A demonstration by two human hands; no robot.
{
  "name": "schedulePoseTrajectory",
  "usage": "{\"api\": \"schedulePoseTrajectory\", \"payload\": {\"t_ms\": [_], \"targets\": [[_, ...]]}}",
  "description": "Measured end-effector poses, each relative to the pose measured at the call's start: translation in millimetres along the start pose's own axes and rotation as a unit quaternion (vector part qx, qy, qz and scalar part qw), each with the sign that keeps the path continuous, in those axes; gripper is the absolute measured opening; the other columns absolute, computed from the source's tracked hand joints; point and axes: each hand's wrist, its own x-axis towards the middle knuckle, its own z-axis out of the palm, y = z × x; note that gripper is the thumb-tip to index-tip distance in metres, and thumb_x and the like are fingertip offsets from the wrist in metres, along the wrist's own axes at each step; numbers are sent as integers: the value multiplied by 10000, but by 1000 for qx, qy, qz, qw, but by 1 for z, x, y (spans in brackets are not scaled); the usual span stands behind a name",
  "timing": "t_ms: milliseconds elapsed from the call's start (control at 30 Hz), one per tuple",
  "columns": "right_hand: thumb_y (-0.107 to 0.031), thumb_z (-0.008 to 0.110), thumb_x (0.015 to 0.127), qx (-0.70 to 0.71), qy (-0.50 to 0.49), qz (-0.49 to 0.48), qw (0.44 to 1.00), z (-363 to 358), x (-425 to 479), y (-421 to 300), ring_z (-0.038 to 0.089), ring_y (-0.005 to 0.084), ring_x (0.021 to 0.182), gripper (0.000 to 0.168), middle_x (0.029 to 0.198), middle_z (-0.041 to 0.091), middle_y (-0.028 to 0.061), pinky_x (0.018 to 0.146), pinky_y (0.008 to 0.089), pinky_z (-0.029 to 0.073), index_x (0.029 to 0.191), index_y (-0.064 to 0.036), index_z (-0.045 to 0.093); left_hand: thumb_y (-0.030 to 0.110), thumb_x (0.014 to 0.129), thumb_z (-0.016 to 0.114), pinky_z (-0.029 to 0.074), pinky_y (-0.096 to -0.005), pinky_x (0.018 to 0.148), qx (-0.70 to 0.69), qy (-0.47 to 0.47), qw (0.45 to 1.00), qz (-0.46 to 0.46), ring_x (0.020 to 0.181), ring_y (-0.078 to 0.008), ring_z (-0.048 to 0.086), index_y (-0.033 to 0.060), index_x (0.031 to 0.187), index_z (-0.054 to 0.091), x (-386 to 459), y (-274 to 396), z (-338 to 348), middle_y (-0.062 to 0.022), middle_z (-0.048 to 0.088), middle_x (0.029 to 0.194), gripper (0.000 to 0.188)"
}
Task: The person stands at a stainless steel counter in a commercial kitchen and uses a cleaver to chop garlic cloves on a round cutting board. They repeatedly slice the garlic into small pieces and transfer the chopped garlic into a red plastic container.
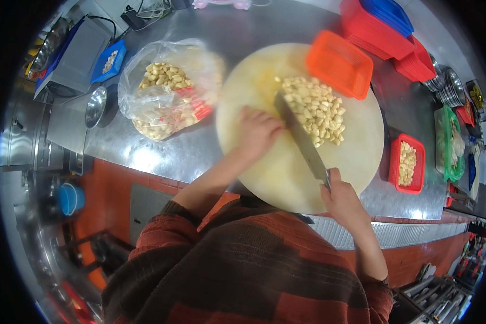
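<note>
My right hand [341, 198] grips the handle of a large kitchen knife [303, 139], whose blade lies along the left edge of a pile of pale peeled garlic cloves [320, 109]. The pile rests on a round, thick, whitish chopping board [267, 178] with yellow stains. Left of the blade, my left hand [261, 129] is over the board with its fingers curled near the steel; blur hides whether it holds a piece. An orange plastic basket [340, 65] sits on the board's upper right edge. Left of the board, an opened clear plastic bag [154, 97] holds many more cloves.
A red basket of cloves [418, 164] stands right of the board. Stacked red baskets [372, 32] are at the back right, with steel bowls [451, 87] beyond. A steel bowl [96, 107] and a blue basket [120, 60] stand on the left of the steel table [178, 162].
</note>
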Motion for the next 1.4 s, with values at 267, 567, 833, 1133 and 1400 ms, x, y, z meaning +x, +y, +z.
{"api": "schedulePoseTrajectory", "payload": {"t_ms": [267,567,833,1133,1400], "targets": [[-133,519,892,86,5,6,996,-9,-7,4,579,477,771,265,731,582,277,655,470,444,1090,14,422,147,639,781,419,-388,877,-77,-16,997,-9,978,-271,526,151,953,661,0,-22,-42,-35,586,1075,337],[-142,510,901,54,15,-26,998,0,-4,8,574,475,717,226,709,580,283,621,529,427,1043,-5,399,129,632,772,439,-366,803,-29,19,999,-35,919,-255,535,137,884,672,-10,-12,-11,-35,579,1001,272],[-149,499,905,12,-2,-25,1000,1,-4,-15,583,466,716,221,721,590,279,633,540,439,1045,-14,394,130,625,777,438,-374,788,-22,18,999,-46,920,-255,536,124,827,640,-7,-7,-13,-37,582,982,244],[-155,501,902,108,-28,-2,994,3,17,3,584,472,721,242,741,594,282,637,513,445,1057,4,406,94,647,745,454,-370,832,-109,-33,990,-82,975,-278,546,96,968,629,-16,-20,-43,-57,606,1022,341],[-131,514,899,56,-3,-44,997,-1,0,-14,578,466,702,232,701,577,272,614,517,433,1052,-2,397,79,652,724,453,-372,812,-76,14,996,-39,936,-277,556,100,910,604,-14,-21,-31,-57,614,974,285]]}}
